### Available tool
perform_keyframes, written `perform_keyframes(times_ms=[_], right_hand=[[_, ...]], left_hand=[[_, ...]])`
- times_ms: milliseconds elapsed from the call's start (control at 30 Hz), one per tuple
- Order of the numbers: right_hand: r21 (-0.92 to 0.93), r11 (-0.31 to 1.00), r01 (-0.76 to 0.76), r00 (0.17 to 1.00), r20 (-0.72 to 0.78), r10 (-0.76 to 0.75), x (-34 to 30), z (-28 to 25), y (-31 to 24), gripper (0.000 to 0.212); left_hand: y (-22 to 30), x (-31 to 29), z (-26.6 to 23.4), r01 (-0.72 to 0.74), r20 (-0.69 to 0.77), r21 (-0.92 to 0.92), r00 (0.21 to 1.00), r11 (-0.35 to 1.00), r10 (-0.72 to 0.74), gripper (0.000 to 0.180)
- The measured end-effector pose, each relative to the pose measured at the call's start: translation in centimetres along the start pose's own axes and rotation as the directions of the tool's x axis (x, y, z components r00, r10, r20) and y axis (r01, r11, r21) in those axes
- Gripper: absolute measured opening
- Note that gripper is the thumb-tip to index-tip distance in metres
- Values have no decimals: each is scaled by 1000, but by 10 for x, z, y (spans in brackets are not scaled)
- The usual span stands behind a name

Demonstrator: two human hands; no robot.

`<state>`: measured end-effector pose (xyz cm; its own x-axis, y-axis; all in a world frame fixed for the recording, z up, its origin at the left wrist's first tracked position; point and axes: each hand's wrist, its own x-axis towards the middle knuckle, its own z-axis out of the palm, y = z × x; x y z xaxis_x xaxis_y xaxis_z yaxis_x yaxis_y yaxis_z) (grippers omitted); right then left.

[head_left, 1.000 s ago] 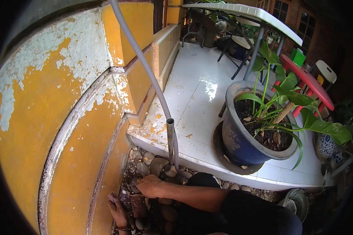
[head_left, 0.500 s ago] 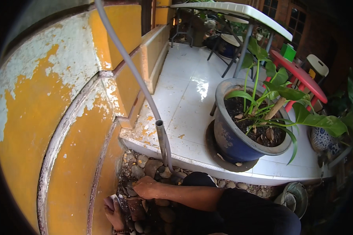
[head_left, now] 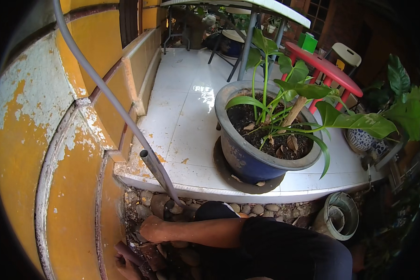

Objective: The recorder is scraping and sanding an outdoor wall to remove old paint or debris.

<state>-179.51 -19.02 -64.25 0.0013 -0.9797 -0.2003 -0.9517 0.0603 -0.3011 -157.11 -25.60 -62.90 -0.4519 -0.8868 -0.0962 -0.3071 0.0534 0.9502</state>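
My right hand (head_left: pixel 152 229) is closed and reaches down to the stones by the yellow wall; its fingertips are hidden, and so is anything they hold. Below it, at the lower left, my left hand (head_left: pixel 126 268) is closed round a brownish, flat or folded piece (head_left: pixel 129 255), whose kind I cannot make out. That hand is dark and partly hidden at the frame's lower part. A short grey metal pipe (head_left: pixel 157 171) sticks up from the stones, tilted left, its open end uppermost. Alongside it runs a long grey hose (head_left: pixel 108 93).
The peeling yellow wall (head_left: pixel 70 200) curves along the left. A white tiled step (head_left: pixel 191 144) bears a blue plant pot (head_left: pixel 247 161). A grey bucket (head_left: pixel 338 217) stands among stones at right. Behind are a red stool (head_left: pixel 329 70) and a white table (head_left: pixel 284 11).
My view has turned, so the scene sits further left. The pipe appears tilted more to the left. The piece in my left hand showed a pale face and now shows a brownish one.
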Motion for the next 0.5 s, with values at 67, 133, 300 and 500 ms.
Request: perform_keyframes(times_ms=[67,133,300,500], right_hand=[[1,1000,1,1000,5,-1,0,-1,-1,12],[0,1000,10,1000,12,-10,-1,-5,-4,12],[29,998,51,997,-54,-49,3,14,6,10],[24,999,47,995,-90,-45,-8,8,-2,8]], left_hand=[[-9,1,-3,-50,-6,78,999,996,50,57],[-37,7,-11,-96,-16,155,995,983,99,61],[-113,36,-23,-101,4,143,995,985,102,65],[-141,45,-20,-96,-208,-135,976,986,67,48]])
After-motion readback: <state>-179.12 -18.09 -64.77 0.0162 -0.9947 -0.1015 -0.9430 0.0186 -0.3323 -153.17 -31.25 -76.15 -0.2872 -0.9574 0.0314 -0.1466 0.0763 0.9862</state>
